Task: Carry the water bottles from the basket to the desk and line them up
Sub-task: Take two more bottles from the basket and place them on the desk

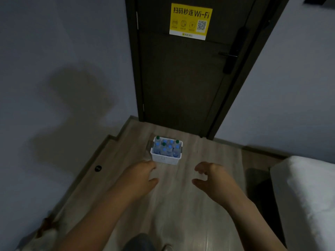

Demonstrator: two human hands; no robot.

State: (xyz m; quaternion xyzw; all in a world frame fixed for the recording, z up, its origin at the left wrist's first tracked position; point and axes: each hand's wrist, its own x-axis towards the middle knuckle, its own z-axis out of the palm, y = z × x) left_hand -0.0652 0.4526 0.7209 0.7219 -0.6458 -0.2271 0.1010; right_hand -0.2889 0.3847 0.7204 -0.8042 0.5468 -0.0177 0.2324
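A small white plastic basket stands on the wooden floor in front of a dark door. Several clear water bottles with blue and green caps stand upright inside it. My left hand hovers just below and left of the basket, fingers loosely curled, holding nothing. My right hand hovers below and right of it, fingers loosely curled, thumb spread, also holding nothing. Neither hand touches the basket. No desk is in view.
A dark closed door with a yellow Wi-Fi sign rises behind the basket. Grey walls stand on both sides. A white bed corner fills the lower right. A black floor stopper sits by the left wall.
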